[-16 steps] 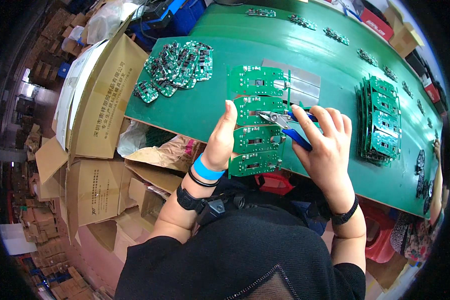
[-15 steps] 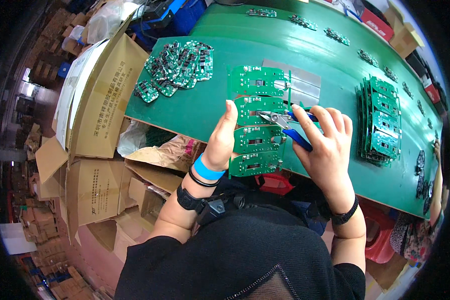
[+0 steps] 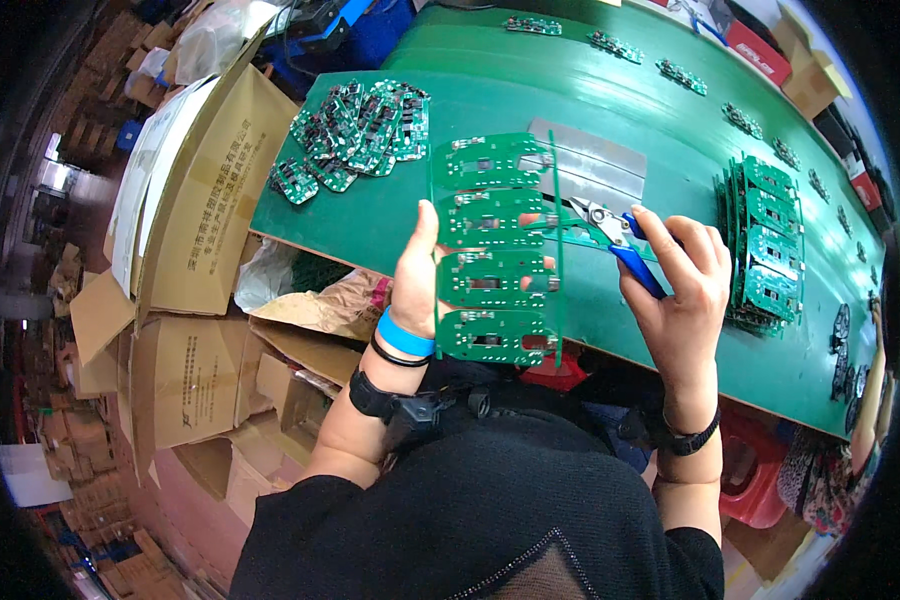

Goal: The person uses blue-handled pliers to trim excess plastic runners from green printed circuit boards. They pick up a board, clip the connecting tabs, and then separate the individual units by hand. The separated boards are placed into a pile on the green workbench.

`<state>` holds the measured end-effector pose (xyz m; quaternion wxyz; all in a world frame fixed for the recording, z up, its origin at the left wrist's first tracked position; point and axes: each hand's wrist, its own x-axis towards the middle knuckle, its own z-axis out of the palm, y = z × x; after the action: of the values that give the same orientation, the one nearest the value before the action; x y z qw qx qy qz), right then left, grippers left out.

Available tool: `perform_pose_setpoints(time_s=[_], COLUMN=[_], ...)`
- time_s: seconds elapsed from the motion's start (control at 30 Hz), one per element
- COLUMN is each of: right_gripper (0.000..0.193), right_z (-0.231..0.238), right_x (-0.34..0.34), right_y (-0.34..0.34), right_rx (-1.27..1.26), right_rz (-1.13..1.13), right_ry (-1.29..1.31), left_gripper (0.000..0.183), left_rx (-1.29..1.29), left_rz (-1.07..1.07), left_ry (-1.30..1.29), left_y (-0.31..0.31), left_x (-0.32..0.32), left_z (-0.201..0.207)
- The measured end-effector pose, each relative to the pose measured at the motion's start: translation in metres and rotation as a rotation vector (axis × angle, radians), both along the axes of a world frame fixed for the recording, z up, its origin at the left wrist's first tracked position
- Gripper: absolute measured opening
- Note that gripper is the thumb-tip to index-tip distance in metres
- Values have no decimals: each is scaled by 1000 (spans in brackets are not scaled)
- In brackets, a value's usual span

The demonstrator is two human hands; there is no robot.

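A green circuit board panel (image 3: 490,265), made of several joined boards between thin side rails, is held up by my left hand (image 3: 417,270). The thumb lies at its left edge, and fingertips show through gaps from behind. My right hand (image 3: 682,290) is wrapped round the blue handles of a pair of cutting pliers (image 3: 610,228). Their jaws are parted and point left, close to the panel's right rail. Under the panel and pliers, a grey metal plate (image 3: 600,165) lies on the green table (image 3: 660,325).
Loose circuit boards (image 3: 355,130) lie heaped at the table's left. A stack of board panels (image 3: 765,245) stands at the right. More boards sit spaced along a green conveyor belt (image 3: 530,65). Cardboard boxes (image 3: 210,180) crowd the left side, and another person's arm (image 3: 870,385) shows at far right.
My left hand has moved the panel a little to the left. The pliers have drawn back to the right, off the second board, and their jaws have opened wider.
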<state>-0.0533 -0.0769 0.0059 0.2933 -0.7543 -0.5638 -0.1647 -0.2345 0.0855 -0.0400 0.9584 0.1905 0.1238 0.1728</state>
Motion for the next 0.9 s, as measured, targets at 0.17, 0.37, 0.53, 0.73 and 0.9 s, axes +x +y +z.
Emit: perform_pose_setpoints(time_s=[0.17, 0.37, 0.53, 0.73, 0.9], right_gripper=[47, 51, 53, 64, 69], right_z=[-9, -12, -9, 3, 0], right_x=[-4, -8, -2, -16, -28], right_y=[2, 2, -2, -9, -2], right_rx=[-130, -148, -70, -179, -237], right_rz=[-7, -29, -67, 120, 147], right_ry=[53, 61, 97, 72, 24], left_gripper=[76, 77, 81, 78, 75], left_rx=[-175, -120, -124, 100, 230], left_rz=[-72, -90, -31, 70, 111], left_ry=[-287, -344, -270, 22, 141], left_y=[5, 4, 5, 3, 0], left_x=[-1, 3, 5, 14, 17], left_z=[-20, -23, -9, 7, 14])
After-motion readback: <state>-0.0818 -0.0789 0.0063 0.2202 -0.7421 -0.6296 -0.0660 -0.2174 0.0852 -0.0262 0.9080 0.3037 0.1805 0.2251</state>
